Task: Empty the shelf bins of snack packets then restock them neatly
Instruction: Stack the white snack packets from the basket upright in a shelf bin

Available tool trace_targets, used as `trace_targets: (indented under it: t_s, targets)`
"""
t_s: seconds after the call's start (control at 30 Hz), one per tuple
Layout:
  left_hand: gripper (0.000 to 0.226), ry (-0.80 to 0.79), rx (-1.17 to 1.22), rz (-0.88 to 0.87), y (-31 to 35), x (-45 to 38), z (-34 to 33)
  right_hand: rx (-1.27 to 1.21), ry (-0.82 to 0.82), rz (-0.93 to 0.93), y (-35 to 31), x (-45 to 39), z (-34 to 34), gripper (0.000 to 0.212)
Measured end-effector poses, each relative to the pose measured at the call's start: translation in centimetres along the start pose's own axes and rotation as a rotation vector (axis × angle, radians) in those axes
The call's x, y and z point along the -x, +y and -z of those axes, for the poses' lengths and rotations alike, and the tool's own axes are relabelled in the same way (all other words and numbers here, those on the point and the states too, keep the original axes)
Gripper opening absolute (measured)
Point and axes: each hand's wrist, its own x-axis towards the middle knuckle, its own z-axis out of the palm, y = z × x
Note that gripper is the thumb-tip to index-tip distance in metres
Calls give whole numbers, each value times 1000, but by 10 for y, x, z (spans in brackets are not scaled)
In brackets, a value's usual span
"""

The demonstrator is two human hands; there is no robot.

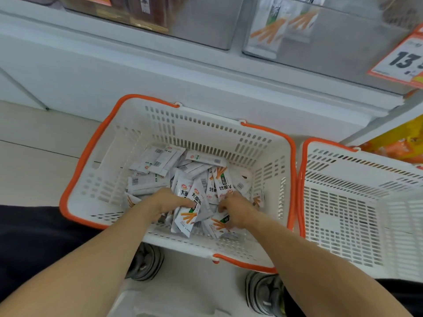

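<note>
With most snack packets [183,179] heaped in the white basket [109,170] below the near-empty shelf bin [320,42], left hand [170,202] and right hand [237,208] each grasp packets there, so restocking seems largely undone.

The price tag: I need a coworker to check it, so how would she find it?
Start from the white basket holding snack packets on the floor and look up right to the shelf. The price tag hangs at the far right edge. It alone is orange-bordered, with big black digits starting 13.
</note>
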Motion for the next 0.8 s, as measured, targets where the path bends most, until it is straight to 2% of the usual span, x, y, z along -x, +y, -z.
trace_targets:
  t_s: [0.2, 0.37, 0.43, 0.47, 0.53, 0.57, 0.63, 0.67, 0.73, 0.8]
  targets:
    - [39, 7, 5, -27, 1, -5, 1, 82, 37, 2, -6, -2, 9, 23]
    - [36, 29, 42, -55, 7, -1, 6, -48, -44, -45, -6, -2, 20, 29]
    - [38, 49, 77, -68, 9, 3, 9, -216, -48, -91, -5, 1, 36, 23]
    - [39, 60, 107, -78, 10, 4, 10, -318, -24, -110, -4, 4, 46, 28]
    - [40, 86, 166, -101, 12, 6, 12, -517, 81, -138, -3, 10, 68, 30]
    - [39, 99, 201, -110, 14, 9, 12, -638, 142, -153, -4, 13, 77, 24]
    - [33, 114, 296, -123, 20, 18, 10, -1064, 216, -205, -10, 17, 89, 11]
    - [35, 103, 354, -117, 23, 21, 7, -1303, 241, -220, -17, 19, 93, 11]
    - [47, 72, 468, -121, 27, 27, 3, -1613, 309, -202, -27, 19, 95, 30]
    - [58, 30, 577, -149, 33, 32, 2, -1639, 324, -173, -34, 20, 95, 46]
